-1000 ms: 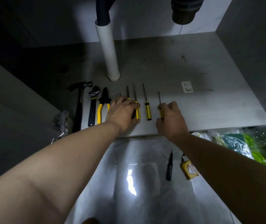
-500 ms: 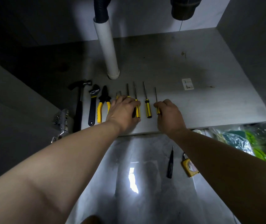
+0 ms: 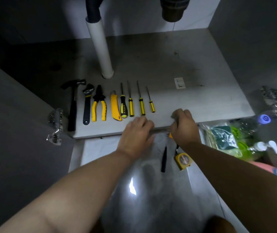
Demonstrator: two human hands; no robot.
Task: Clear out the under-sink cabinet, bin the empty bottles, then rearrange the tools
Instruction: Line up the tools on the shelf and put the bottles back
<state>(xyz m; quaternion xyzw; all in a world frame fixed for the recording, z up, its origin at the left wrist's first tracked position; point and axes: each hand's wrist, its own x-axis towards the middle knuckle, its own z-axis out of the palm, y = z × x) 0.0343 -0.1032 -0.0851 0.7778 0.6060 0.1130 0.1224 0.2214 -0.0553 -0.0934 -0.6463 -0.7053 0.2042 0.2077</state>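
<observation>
Along the front edge of the cabinet floor (image 3: 201, 105), the hands sit apart: left hand (image 3: 136, 132) loosely bent, holding nothing visible; right hand (image 3: 184, 126) curled, its grip too blurred to tell. Open floor stretches right of the parallel row: hammer (image 3: 72, 106), adjustable wrench (image 3: 86, 105), pliers (image 3: 99, 105), utility knife (image 3: 115, 107), four screwdrivers (image 3: 131, 106).

Both your forearms are bare and extend forward, converging toward the centre. Your left hand (image 3: 135, 132) is palm down, knuckles up, fingers loosely bent, with nothing seen in it. Your right hand (image 3: 184, 127) is just beside it, not touching, back upward, fingers curled under. Blur hides whether it grips anything. Both wrists are roughly straight.
</observation>
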